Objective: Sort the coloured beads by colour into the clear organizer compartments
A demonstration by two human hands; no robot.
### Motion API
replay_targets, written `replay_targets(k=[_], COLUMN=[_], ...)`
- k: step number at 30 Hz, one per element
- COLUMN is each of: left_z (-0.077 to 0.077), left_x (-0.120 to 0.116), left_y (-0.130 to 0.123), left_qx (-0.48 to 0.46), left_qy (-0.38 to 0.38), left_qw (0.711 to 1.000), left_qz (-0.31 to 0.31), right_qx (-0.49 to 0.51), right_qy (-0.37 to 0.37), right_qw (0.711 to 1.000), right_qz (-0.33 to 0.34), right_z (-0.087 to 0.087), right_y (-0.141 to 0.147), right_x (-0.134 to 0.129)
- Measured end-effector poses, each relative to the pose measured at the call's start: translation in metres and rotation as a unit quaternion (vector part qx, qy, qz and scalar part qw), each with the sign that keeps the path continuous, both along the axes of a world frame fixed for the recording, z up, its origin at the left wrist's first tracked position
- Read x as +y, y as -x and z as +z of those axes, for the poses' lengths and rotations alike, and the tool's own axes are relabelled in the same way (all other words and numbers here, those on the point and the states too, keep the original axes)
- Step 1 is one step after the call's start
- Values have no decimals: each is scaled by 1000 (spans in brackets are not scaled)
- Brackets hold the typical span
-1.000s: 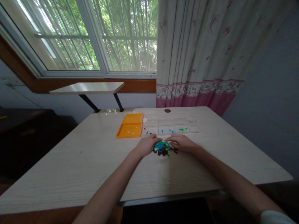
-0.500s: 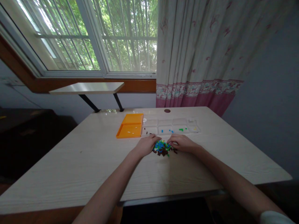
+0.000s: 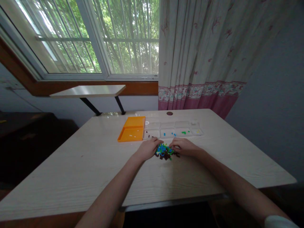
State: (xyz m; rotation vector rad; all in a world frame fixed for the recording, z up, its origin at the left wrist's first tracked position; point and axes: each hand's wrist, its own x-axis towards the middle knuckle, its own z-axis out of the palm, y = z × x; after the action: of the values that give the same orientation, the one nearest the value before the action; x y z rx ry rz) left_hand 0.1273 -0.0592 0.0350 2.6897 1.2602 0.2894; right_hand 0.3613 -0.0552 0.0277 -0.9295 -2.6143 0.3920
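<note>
Hands flank a small heap of coloured pieces (image 3: 164,152) on the pale wooden table (image 3: 78,171), and we judge the work in hand to be picking pieces from that heap by colour. We note that the left hand (image 3: 149,148) lies palm down against the heap's left edge, fingers loosely curled; we cannot tell whether it has hold of any piece. The right hand (image 3: 184,147) lies likewise against the right edge, thumb and forefinger drawn close at the pile, yet whether a piece sits between them is too small to make out. To do this step well, we would keep the wrists low on the table, take one piece at a time with the fingertips, and avoid sweeping the heap outward, since loose pieces are already lying at its near side. The clear compartment tray (image 3: 174,129) stands just beyond both hands, with a few brown, blue and green pieces in separate cells; the orange lid (image 3: 132,129) lies touching its left end. The heap sits between the hands, nearer us than the tray
</note>
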Motion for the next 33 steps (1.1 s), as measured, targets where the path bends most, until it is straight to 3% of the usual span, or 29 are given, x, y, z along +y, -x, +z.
replay_targets(k=[13, 19, 26, 30, 33], left_z=[13, 15, 11, 12, 12], left_x=[-9, -15, -16, -16, -16], left_y=[-3, -11, -15, -15, -15], left_qx=[-39, -58, -76, -106, -120], left_qy=[-52, -108, -150, -144, -133], left_qw=[998, 992, 986, 984, 984], left_qz=[-11, -4, -11, -11, -6], right_qx=[100, 201, 267, 259, 254], right_qy=[52, 107, 199, 177, 119], right_qw=[992, 963, 934, 939, 950], right_qz=[-64, -145, -128, -142, -140], right_z=[-6, -6, -11, -10, -6], right_y=[6, 21, 30, 30, 29], right_x=[7, 2, -2, -3, -6])
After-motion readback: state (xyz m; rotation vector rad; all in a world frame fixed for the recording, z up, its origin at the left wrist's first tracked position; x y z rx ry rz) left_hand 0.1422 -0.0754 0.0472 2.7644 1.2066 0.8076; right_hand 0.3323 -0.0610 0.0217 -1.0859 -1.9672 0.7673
